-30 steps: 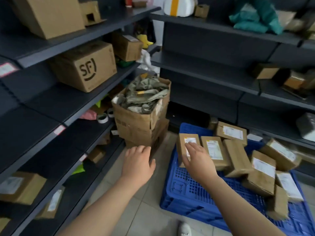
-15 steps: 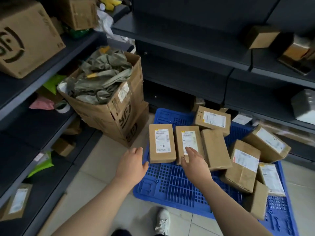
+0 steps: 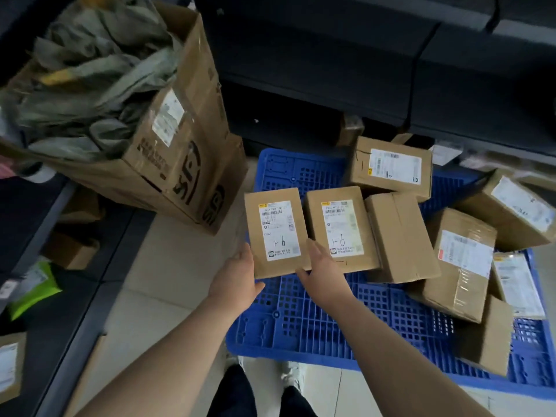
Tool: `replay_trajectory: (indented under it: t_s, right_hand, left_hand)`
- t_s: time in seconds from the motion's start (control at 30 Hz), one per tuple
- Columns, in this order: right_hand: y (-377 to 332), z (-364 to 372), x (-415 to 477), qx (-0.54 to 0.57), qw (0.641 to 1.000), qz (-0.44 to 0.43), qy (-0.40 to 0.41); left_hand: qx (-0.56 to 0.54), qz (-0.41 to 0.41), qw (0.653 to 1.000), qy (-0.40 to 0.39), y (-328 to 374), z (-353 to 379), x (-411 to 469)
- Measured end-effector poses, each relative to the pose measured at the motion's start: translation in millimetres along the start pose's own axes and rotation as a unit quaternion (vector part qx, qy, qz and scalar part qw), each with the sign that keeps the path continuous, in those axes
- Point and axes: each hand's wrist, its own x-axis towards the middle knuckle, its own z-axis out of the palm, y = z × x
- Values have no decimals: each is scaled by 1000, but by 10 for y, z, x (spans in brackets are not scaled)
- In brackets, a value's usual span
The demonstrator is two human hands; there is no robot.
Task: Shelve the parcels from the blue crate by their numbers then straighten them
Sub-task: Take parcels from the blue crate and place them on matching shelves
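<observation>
A flat blue crate [image 3: 301,320] lies on the floor with several brown parcels on it. The leftmost parcel [image 3: 275,230] has a white label handwritten "1-6". My left hand [image 3: 237,273] grips its near left corner, thumb under the near edge. My right hand [image 3: 320,273] holds its near right corner, fingers reaching up the gap beside a second "1-6" parcel [image 3: 341,230]. An unlabelled parcel [image 3: 398,236] lies right of that one. More labelled parcels [image 3: 391,167] [image 3: 463,263] sit behind and to the right.
A large open carton [image 3: 180,152] stuffed with grey-green bags stands on the floor left of the crate. Dark shelving [image 3: 39,224] runs along the left with small boxes and a green packet [image 3: 33,293]. More dark shelves [image 3: 331,55] stand behind the crate. My shoes are below.
The view has dropped and closed in on the crate. Both hands reached forward from hovering and now hold the near corners of the leftmost "1-6" parcel.
</observation>
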Motion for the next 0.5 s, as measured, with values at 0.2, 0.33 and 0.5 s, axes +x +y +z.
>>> replay_trajectory:
  t_s: [0.2, 0.33, 0.5]
  right_hand:
    - [52, 265, 316, 47, 998, 45, 2]
    - [25, 316, 320, 62, 996, 56, 10]
    - [-129, 297, 137, 84, 995, 19, 55]
  left_hand:
    - [-136, 6, 990, -21, -103, 150, 301]
    - [-197, 5, 980, -29, -163, 194, 366]
    - [-227, 12, 973, -31, -225, 71, 230]
